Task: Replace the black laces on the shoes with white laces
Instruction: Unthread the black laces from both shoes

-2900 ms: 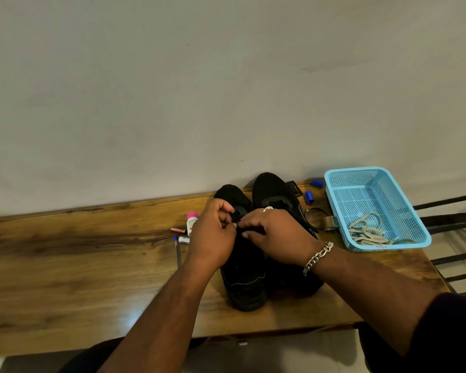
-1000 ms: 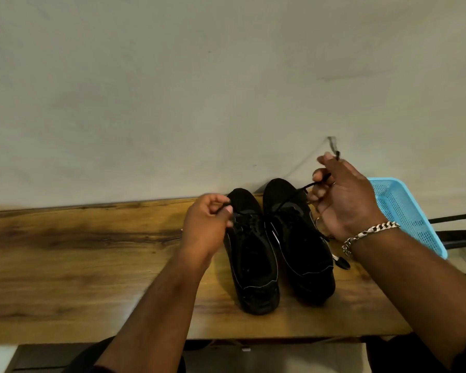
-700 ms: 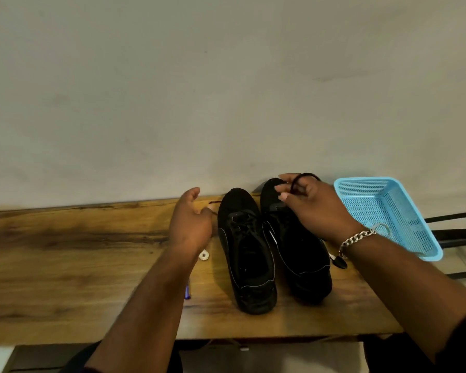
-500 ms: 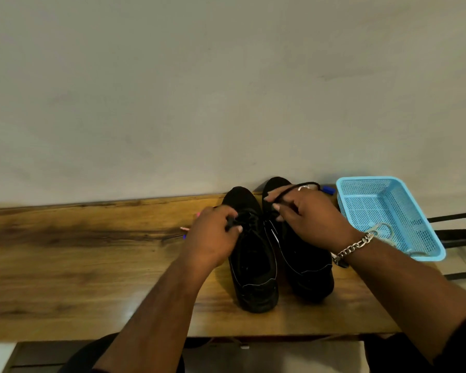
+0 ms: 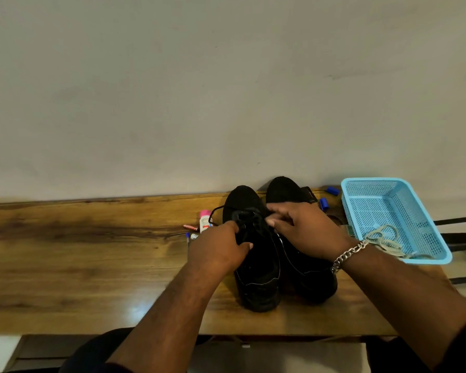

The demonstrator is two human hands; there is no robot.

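Both hands on the left shoe's black lace

My left hand (image 5: 218, 251) and right hand (image 5: 304, 230) pinch the black lace (image 5: 246, 215) on the left shoe (image 5: 256, 265), beside the right shoe (image 5: 304, 267) at the worktop's (image 5: 78, 265) back edge; white laces (image 5: 388, 239) lie in the blue basket (image 5: 396, 208) toward the right end.

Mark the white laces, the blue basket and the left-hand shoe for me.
white laces (image 5: 385, 239): head view, on the coiled bundle in the basket.
blue basket (image 5: 367, 181): head view, on its far rim.
left shoe (image 5: 258, 286): head view, on its bare heel side near the table edge.
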